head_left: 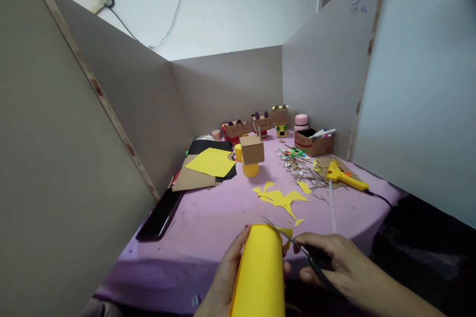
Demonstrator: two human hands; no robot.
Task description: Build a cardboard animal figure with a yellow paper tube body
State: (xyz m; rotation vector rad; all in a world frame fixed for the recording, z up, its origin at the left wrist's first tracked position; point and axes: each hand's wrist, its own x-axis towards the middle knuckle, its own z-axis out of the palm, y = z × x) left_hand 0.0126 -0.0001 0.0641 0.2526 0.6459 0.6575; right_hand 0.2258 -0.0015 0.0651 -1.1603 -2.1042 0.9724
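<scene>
A sheet of yellow paper (260, 272), curved into a loose roll, sits low in the view at the near edge of the purple-covered table (208, 228). The left hand (223, 277) wraps it from the left, thumb tip showing at the upper rim. The right hand (334, 262) is closed around the handles of dark scissors (293, 245), whose thin blades angle up and left to the roll's far top corner, where a small yellow flap sticks out.

Just beyond lie yellow offcuts (280, 198). Farther back stand a cardboard box figure on a yellow cup (252, 156), a stack of black, brown and yellow sheets (208, 166), a row of 4 or so finished box figures (256, 126), a carton of markers (314, 142), mixed paper scraps (297, 163) and a yellow glue gun (344, 174) with its cord trailing right. A dark phone (159, 215) lies at the left edge.

Risk, as I judge it: the curved sheet offers little support, so it could buckle and the cut wander. The left thumb sits close to the blades and could be nicked.
</scene>
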